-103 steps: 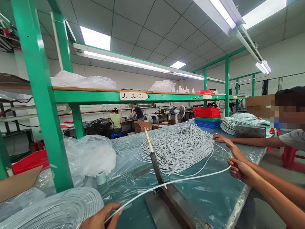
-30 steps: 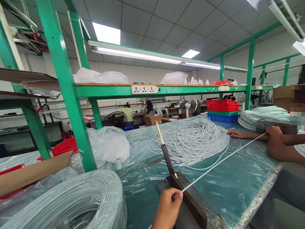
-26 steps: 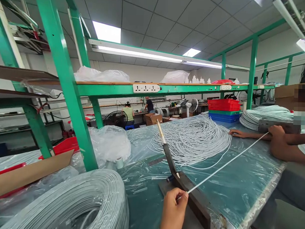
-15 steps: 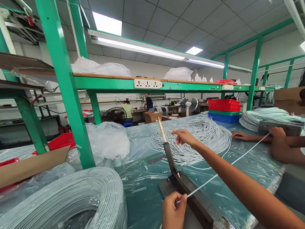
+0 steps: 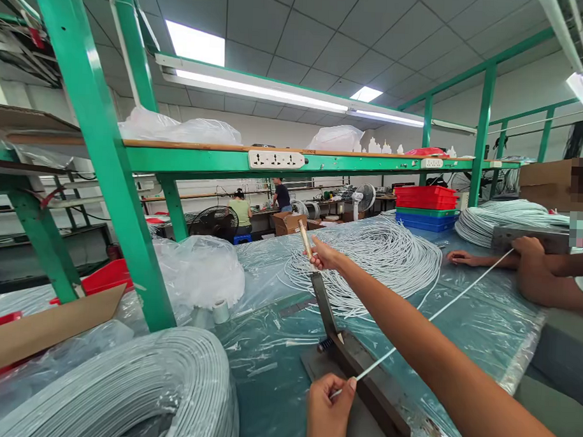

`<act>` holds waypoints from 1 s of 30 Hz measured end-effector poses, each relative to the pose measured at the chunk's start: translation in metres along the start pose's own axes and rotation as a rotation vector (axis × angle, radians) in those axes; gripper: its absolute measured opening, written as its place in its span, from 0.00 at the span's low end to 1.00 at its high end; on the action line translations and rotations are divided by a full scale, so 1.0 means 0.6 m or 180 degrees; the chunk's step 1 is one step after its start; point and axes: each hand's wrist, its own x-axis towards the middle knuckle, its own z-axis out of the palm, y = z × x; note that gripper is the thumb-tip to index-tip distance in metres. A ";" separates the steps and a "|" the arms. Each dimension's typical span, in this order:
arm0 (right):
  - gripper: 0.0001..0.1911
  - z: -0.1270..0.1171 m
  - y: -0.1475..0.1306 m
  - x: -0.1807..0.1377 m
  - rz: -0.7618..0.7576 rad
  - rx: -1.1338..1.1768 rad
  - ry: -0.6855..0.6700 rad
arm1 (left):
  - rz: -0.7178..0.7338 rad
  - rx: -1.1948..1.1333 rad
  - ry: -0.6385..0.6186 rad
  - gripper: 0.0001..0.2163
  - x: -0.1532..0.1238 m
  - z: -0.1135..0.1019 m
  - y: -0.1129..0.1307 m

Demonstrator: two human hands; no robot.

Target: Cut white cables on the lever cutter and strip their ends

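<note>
Near the cutter [image 5: 323, 302], your left hand [image 5: 329, 404] pinches the cable [image 5: 382, 357] — likely light, springy; hold there. Right hand [image 5: 324, 255] at handle [image 5: 304, 233] — closure unclear.

Own hands: 2, left hand [image 5: 329, 405] and right hand [image 5: 325, 253]
Co-worker hands [image 5: 528, 246]: 2
Taut cable strand [image 5: 465, 289]: 1
Lever cutter [image 5: 324, 302]: 1
Coils on tabletop [image 5: 263, 399]: 3, wrapped coil [image 5: 200, 376], loose coil [image 5: 398, 260], far-right coil [image 5: 504, 219]
Bin stack [image 5: 424, 209]: 1, 3 colours
White roll [image 5: 220, 311]: 1
Metal block [image 5: 505, 238]: 1
Power strips [image 5: 276, 159]: 3
Fans [image 5: 366, 197], clear view: 2
Background people [image 5: 241, 210]: 2
Squeeze bottles [image 5: 373, 145]: several, too small to count
</note>
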 end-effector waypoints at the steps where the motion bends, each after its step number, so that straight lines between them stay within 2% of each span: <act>1: 0.22 -0.002 -0.003 -0.011 -0.0042 0.0053 -0.0006 | -0.0024 -0.0039 -0.0016 0.20 -0.001 0.000 0.001; 5: 0.31 -0.026 -0.013 -0.087 -0.0258 0.0247 -0.0131 | -0.0103 -0.0096 -0.0032 0.19 -0.001 -0.004 0.008; 8: 0.30 -0.054 -0.004 -0.176 -0.0369 0.0365 -0.0251 | -0.0176 -0.0034 -0.0025 0.19 0.000 -0.007 0.013; 12: 0.22 -0.079 0.054 -0.307 -0.0312 0.0436 -0.0261 | -0.0195 -0.0043 0.0052 0.19 0.001 -0.006 0.013; 16: 0.14 -0.074 0.132 -0.404 -0.0124 0.0392 -0.0150 | -0.0160 -0.0027 0.0076 0.18 0.004 -0.004 0.007; 18: 0.14 -0.068 0.162 -0.429 0.0077 0.0486 0.0006 | -0.0128 -0.0030 0.0057 0.18 0.005 -0.004 0.005; 20: 0.21 -0.064 0.179 -0.442 0.0172 0.0662 0.0076 | -0.0101 -0.0032 0.0050 0.18 0.005 -0.004 0.004; 22: 0.31 -0.065 0.185 -0.450 0.0243 0.0701 0.0121 | -0.0083 -0.0031 0.0060 0.18 0.005 -0.004 0.004; 25: 0.38 -0.066 0.179 -0.465 0.0400 0.0462 0.0188 | -0.0067 -0.0041 0.0068 0.18 0.005 -0.003 0.003; 28: 0.36 -0.063 0.173 -0.485 0.0659 0.0149 0.0025 | -0.0069 -0.0065 0.0078 0.18 0.004 -0.002 0.002; 30: 0.28 -0.058 0.174 -0.495 0.0875 -0.0147 -0.0126 | -0.0080 -0.0085 0.0092 0.19 0.003 -0.002 0.002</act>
